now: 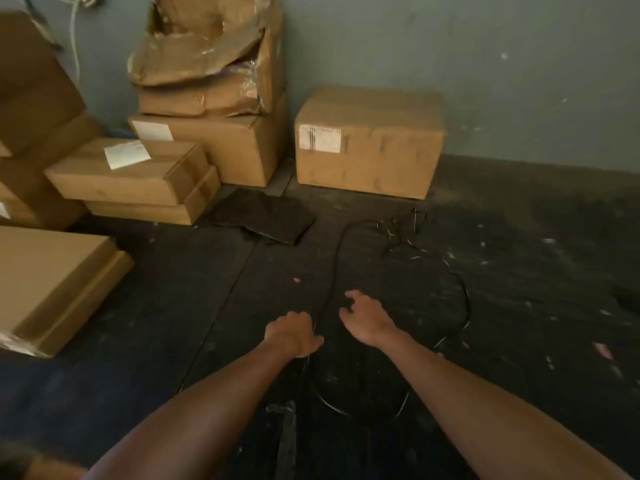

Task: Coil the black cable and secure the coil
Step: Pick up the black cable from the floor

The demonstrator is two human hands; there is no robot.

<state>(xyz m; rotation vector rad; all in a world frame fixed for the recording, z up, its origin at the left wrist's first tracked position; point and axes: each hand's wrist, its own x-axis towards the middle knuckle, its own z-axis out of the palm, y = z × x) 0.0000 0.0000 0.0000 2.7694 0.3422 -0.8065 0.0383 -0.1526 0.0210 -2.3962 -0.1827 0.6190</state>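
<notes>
A thin black cable (465, 299) lies in loose curves on the dark floor. One strand runs from a tangled end near the far box down toward my hands, and a wide loop sweeps round on the right. My left hand (292, 334) is closed around the cable at the centre of the view, with a loop hanging below it. Just to its right, my right hand (363, 317) hovers over the floor with fingers spread and holds nothing.
Cardboard boxes (369, 142) stand against the grey wall, with a taller stack (211, 98) and flat cartons (131, 174) on the left. A large flat box (52, 285) lies at the left edge. A dark flat sheet (266, 216) rests on the floor.
</notes>
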